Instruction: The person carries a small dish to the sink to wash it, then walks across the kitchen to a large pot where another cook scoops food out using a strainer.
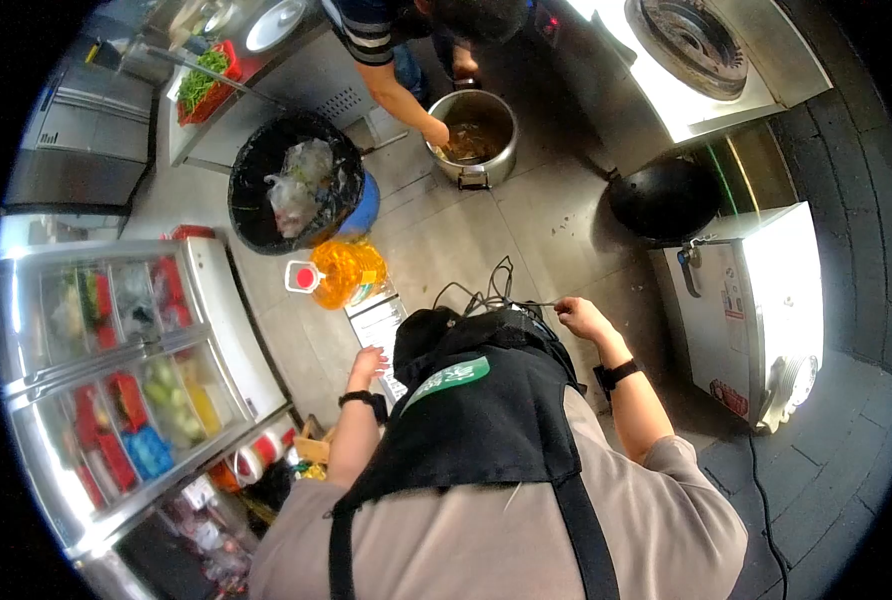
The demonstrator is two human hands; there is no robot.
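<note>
My right hand (584,318) is closed at the right of my black apron (491,430), its fingertips pinching the end of a thin black cord (496,296). Loops of that cord lie bunched at the apron's far edge. My left hand (369,364), held low at the apron's left side, has its fingers apart with nothing in them. Nearest to it is a white flat panel (378,325), partly hidden by the apron. Just beyond stands a large bottle of yellow oil (344,274) with a red cap.
A co-worker's arm (398,100) reaches into a steel pot (506,150) on the floor. A black-lined bin (251,165) stands left of it. Glass-door fridge (251,340) at left; black wok (666,200), white chest unit (781,270) and stove (756,95) at right.
</note>
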